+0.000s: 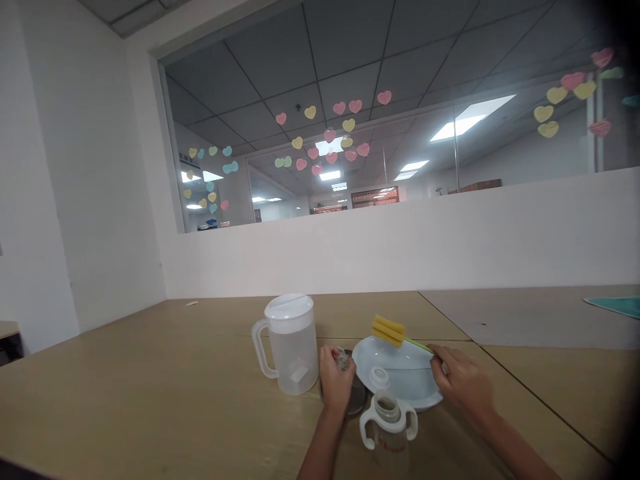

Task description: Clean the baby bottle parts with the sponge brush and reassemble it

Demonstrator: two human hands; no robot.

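Observation:
My right hand (463, 381) grips the thin green handle of a sponge bottle brush (389, 331). Its yellow sponge head is over the far rim of a pale oval basin (415, 387). In my left hand (336, 377), the fingers are closed around a small greyish, translucent thing (343, 361) whose kind I cannot make out. Below that hand lies a dark round dish (356, 399), partly hidden by it. A clear baby bottle (388, 427) with two white side handles stands uncapped in front of the basin. A white bottle collar (379, 378) is at the basin's near left side.
Left of my hands stands a translucent lidded pitcher (295, 347), its handle pointing left. The wooden table (150, 387) has seams running across it. A white wall (300, 260) with a window rises behind. A teal mat (617, 305) lies at the far right.

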